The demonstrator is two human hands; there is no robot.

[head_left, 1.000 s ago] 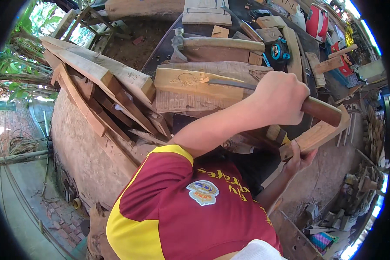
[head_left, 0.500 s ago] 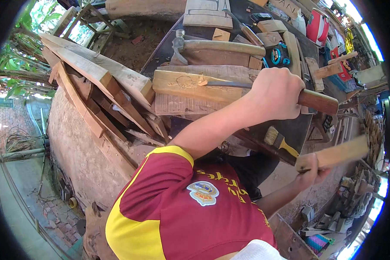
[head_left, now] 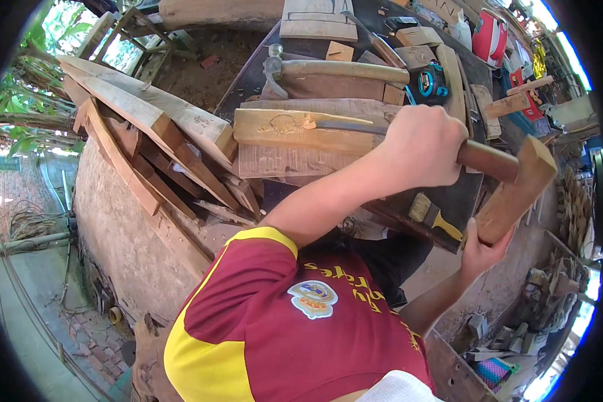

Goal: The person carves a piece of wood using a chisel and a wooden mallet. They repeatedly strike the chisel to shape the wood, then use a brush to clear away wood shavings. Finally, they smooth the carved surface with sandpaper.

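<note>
My left hand (head_left: 425,144) is closed round a long chisel (head_left: 484,158) with a wooden handle. Its blade lies low along a pale wood piece (head_left: 268,134), the tip at a curled shaving within carved markings. A wider board (head_left: 268,164) lies under that piece. My right hand (head_left: 486,248) grips the lower end of a rectangular wooden block (head_left: 516,197), whose upper end meets the chisel's handle end.
Above the work lie a hammer (head_left: 342,69), a blue tape measure (head_left: 429,82) and wood offcuts (head_left: 338,52). A brush (head_left: 435,221) rests below my left hand. Long planks (head_left: 134,107) lean at the left; a red-and-white object (head_left: 488,40) stands top right.
My right hand has swung the block out rightward, then brought it back up against the chisel's end, now more upright. My left hand and chisel have shifted slightly left.
</note>
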